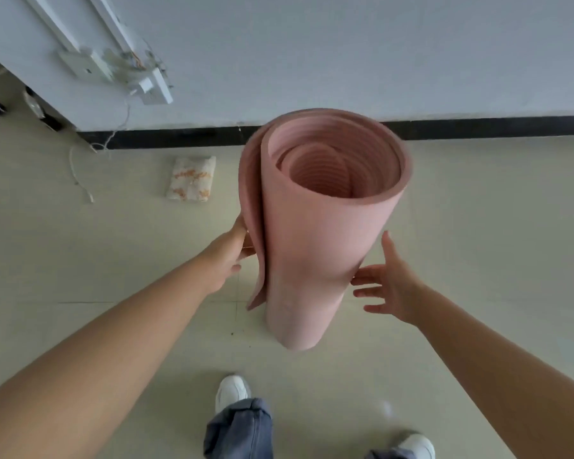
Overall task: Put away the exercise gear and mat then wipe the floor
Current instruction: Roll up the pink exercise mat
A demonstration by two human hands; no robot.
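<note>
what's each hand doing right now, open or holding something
Left hand: grip on the loose outer edge of the rolled pink foam mat, standing on end.
Right hand: open, fingers spread, fingertips at the mat's side.

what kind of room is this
Probably a plain room indoors, perhaps at home: pale tiled floor, white wall with a black baseboard, and a rolled pink mat stood on end.

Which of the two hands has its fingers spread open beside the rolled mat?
The right hand: its fingers are straight and spread. The left hand grips the pink mat at its loose edge.
</note>
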